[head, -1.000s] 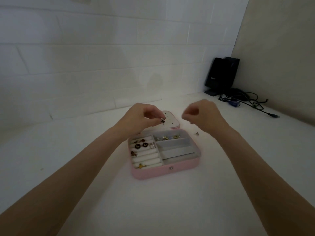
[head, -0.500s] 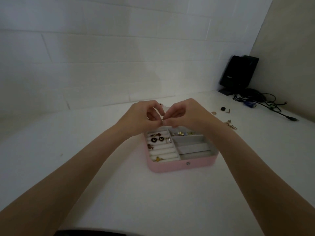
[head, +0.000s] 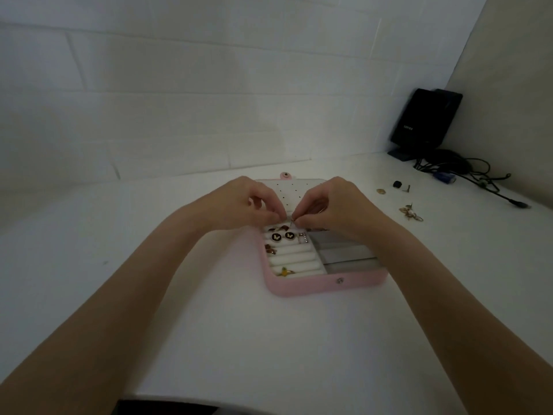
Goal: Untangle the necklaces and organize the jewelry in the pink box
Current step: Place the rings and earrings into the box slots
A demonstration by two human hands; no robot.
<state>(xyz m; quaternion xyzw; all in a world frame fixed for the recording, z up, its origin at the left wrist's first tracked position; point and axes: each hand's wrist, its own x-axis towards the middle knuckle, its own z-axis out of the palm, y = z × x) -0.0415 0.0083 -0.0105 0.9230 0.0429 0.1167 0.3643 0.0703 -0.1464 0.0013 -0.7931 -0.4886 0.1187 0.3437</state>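
Pinching a tiny metal piece [head: 291, 222] between them, the left hand [head: 245, 205] and the right hand [head: 335, 208] meet fingertip to fingertip just above the far edge of the pink box [head: 314, 284]; each hand has thumb and forefinger curled tight on the small thing, which is too small to name beyond a thin pin-like bit of jewelry. The box lies open on the white table [head: 269, 339], its lid [head: 287, 190] folded flat behind, dotted with small holes. Its left half holds white ring rolls [head: 294, 259] carrying two black round studs [head: 282, 236], some reddish pieces [head: 270, 250] and a yellow ring [head: 283, 271]; its right half has grey compartments [head: 344, 253], partly hidden under the right wrist. Off to the right on the table lie a gold butterfly-like piece [head: 410, 211], a small gold disc [head: 381, 191] and a dark stud [head: 397, 184], well apart from the box. A black device [head: 425, 121] and cables [head: 466, 172] sit in the far corner.
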